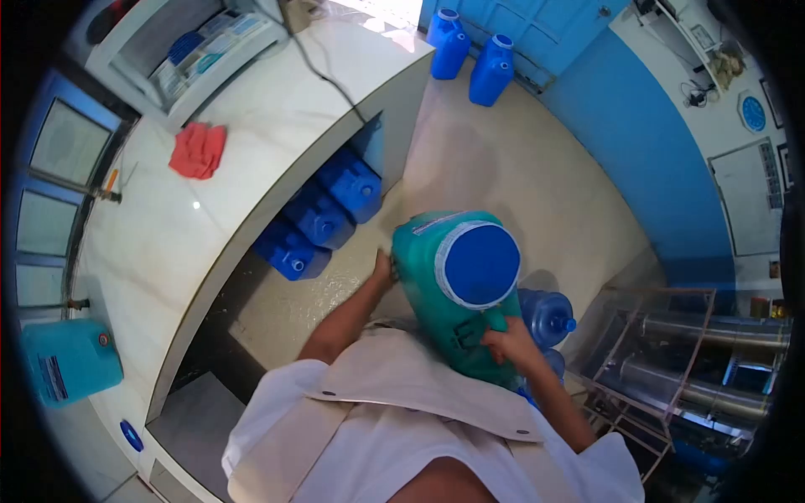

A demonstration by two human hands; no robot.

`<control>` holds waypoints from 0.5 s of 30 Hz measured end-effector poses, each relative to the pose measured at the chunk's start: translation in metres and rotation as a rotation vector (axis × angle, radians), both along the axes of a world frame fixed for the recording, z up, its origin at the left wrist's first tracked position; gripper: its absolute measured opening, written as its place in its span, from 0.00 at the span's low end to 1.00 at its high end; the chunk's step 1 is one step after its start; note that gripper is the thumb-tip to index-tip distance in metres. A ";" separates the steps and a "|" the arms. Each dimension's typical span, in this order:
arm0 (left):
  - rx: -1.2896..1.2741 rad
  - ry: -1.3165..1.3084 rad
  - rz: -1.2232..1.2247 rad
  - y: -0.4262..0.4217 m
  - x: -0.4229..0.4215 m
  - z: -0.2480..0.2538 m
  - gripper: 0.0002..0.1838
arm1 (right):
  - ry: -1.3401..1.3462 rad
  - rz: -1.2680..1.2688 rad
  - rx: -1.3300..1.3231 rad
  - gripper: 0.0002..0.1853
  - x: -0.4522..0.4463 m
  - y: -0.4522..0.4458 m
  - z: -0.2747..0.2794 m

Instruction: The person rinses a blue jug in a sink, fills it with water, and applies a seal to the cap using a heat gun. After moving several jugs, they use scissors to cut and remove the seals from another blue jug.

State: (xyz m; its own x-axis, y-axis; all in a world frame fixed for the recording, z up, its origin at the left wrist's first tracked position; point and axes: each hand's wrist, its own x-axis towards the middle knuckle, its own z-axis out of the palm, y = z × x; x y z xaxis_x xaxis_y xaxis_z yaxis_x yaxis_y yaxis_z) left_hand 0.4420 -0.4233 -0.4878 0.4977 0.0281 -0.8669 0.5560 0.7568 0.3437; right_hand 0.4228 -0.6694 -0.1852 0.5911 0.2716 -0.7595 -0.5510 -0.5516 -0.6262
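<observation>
A large green water jug point(419, 289) with a wide blue cap point(481, 264) is held up in front of my body. My right hand point(509, 342) is closed round its green handle near the cap. Against the jug's left side lies my left hand point(387, 267); its thumb points up and the other fingers are mostly hidden behind the jug. Just right of the jug, clear blue round bottles point(547, 317) stand on the floor, partly covered by it and my right arm.
Blue jugs point(321, 218) sit under the curved white counter point(277, 109), which bears a red cloth point(199, 151) and a teal container point(71, 360). More blue jugs point(492, 71) stand by the blue door point(537, 33). At right is a metal-framed rack point(650, 360) beside steel cylinders point(704, 331).
</observation>
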 end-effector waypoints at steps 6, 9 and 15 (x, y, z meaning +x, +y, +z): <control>1.752 -0.743 -0.792 0.057 0.243 0.180 0.28 | 0.031 -0.240 -0.008 0.07 0.092 -0.032 -0.110; 2.378 -0.722 -0.807 0.104 0.327 0.211 0.36 | 0.031 -0.240 -0.069 0.08 0.156 -0.058 -0.184; 2.239 -0.696 -1.142 0.158 0.428 0.208 0.39 | 0.229 -0.075 -0.322 0.06 0.245 -0.096 -0.313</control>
